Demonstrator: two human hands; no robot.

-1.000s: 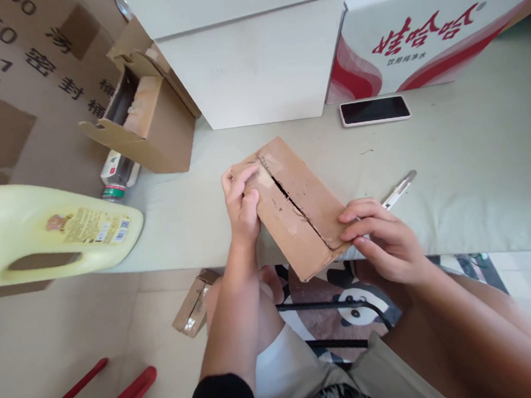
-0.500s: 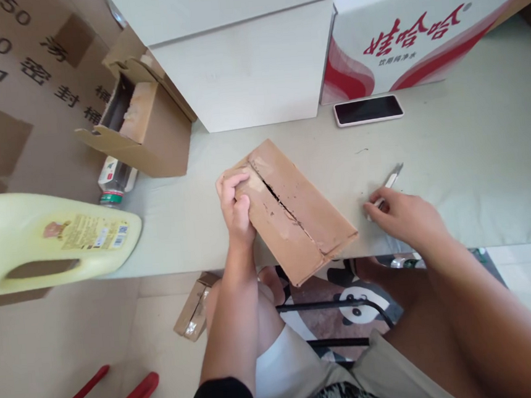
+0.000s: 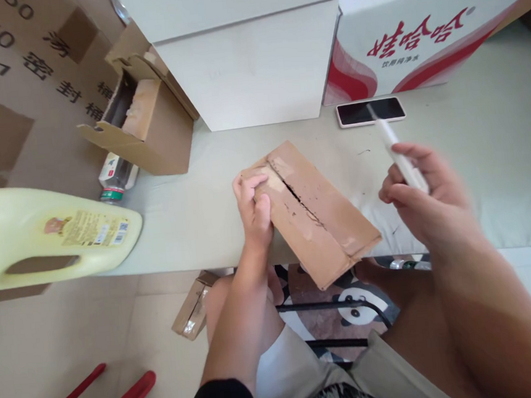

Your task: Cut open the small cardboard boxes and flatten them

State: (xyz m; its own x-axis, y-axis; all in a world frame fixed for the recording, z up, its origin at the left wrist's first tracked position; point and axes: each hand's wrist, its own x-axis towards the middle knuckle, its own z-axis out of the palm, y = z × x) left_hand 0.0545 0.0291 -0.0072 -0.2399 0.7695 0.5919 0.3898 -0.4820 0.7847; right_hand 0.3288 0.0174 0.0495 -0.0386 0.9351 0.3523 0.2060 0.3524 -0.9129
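A flat brown cardboard box lies on the pale table, its near corner over the front edge. A slit runs down its taped top seam. My left hand grips the box's left end, fingers curled over the top. My right hand is raised to the right of the box and holds a white utility knife, blade end pointing up and away. The knife is blurred.
A phone lies behind the knife. A white box and a red-printed carton stand at the back. An open small carton and a bottle sit left; a yellow jug is nearer left.
My right hand left the box's right corner, reached the knife on the table, and has lifted it. The box shifted a little to the right under my left hand.
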